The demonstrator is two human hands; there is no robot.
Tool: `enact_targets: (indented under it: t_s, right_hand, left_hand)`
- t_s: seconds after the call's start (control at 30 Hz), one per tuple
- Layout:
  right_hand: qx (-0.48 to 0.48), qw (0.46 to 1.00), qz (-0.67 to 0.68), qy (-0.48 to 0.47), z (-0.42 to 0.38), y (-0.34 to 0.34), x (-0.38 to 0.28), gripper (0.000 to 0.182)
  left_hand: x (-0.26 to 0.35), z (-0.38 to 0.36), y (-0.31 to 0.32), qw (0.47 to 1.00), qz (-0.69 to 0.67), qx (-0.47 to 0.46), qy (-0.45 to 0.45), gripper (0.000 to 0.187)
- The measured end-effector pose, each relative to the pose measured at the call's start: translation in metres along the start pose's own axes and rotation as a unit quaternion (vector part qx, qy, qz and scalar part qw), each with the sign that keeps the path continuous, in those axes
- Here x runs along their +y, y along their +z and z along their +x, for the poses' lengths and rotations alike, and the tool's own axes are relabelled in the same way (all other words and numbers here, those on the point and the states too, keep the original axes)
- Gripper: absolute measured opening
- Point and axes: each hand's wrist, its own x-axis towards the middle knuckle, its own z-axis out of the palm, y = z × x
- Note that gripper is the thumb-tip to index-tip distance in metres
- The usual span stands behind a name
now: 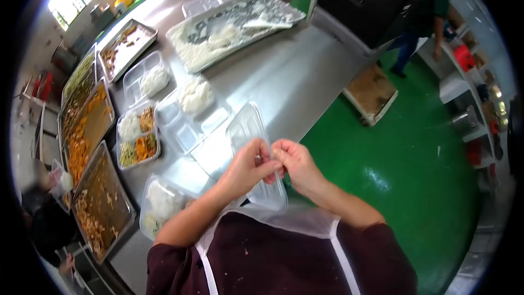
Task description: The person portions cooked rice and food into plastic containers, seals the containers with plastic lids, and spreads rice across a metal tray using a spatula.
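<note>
My left hand (246, 165) and my right hand (297, 164) meet fingertip to fingertip at the near edge of a steel table (289, 76). Both pinch the rim of a clear plastic lid (248, 128) that lies tilted over the table's edge. Just left of the lid sits an open compartment meal box (185, 117) with white rice in one section. Another box (137, 134) left of it holds rice, orange and green food. A closed filled box (161, 202) lies by my left forearm.
Steel trays of cooked food (98, 196) line the table's left side. A large tray of rice (229, 27) stands at the far end. A person in a green shirt (423, 16) stands on the green floor (393, 164) at right, near a low cart (371, 93). Another person sits at lower left.
</note>
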Motion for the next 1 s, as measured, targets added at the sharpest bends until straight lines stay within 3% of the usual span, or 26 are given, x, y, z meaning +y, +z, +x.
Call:
enact_targets:
  t_s: [0.2,0.4,0.47,0.5,0.53,0.57,0.63,0.67,0.73,0.77,0.83,0.87,1.0]
  right_hand:
    - [-0.072,0.992,0.046,0.088,0.025,-0.008,0.015,0.017]
    - [-0.170,0.969,0.081,0.158,0.055,-0.008,0.010,0.015]
    - [-0.224,0.969,-0.008,0.104,0.062,-0.004,-0.008,0.013]
    - [-0.264,0.963,-0.050,0.030,0.069,-0.006,-0.013,0.013]
    - [-0.267,0.938,-0.160,-0.155,0.078,-0.012,-0.025,0.018]
    - [-0.289,0.906,-0.230,-0.208,0.080,-0.017,-0.037,0.021]
    - [-0.287,0.839,-0.308,-0.345,0.082,-0.023,-0.037,0.017]
    - [-0.276,0.798,-0.350,-0.405,0.082,-0.026,-0.037,0.016]
    - [-0.236,0.701,-0.469,-0.484,0.083,-0.035,-0.036,0.016]
    - [-0.233,0.731,-0.433,-0.473,0.085,-0.042,-0.031,0.016]
    - [-0.221,0.787,-0.363,-0.447,0.084,-0.052,-0.026,0.017]
    - [-0.225,0.770,-0.326,-0.500,0.081,-0.053,-0.029,0.017]
    - [-0.226,0.709,-0.407,-0.529,0.071,-0.058,-0.053,0.016]
  left_hand:
    - [-0.015,0.005,-0.007,0.991,0.076,0.087,-0.059,0.022]
    - [-0.007,0.003,-0.014,0.982,0.015,0.178,-0.057,0.019]
    - [0.011,-0.003,-0.035,0.970,-0.028,0.238,-0.046,0.013]
    - [0.025,-0.009,-0.049,0.955,-0.058,0.290,0.000,0.008]
    - [0.041,-0.026,-0.082,0.909,-0.186,0.369,0.055,0.007]
    - [0.057,-0.031,-0.088,0.870,-0.263,0.412,0.054,0.009]
    - [0.066,-0.053,-0.112,0.845,-0.361,0.379,0.108,0.012]
    - [0.064,-0.064,-0.122,0.841,-0.370,0.373,0.130,0.013]
    - [0.066,-0.083,-0.141,0.834,-0.252,0.480,0.107,0.016]
    - [0.057,-0.087,-0.142,0.855,-0.175,0.454,0.178,0.018]
    - [0.054,-0.077,-0.143,0.808,-0.358,0.432,0.179,0.020]
    - [0.051,-0.072,-0.145,0.829,-0.367,0.386,0.169,0.022]
    - [0.037,-0.041,-0.167,0.893,-0.395,0.176,0.125,0.028]
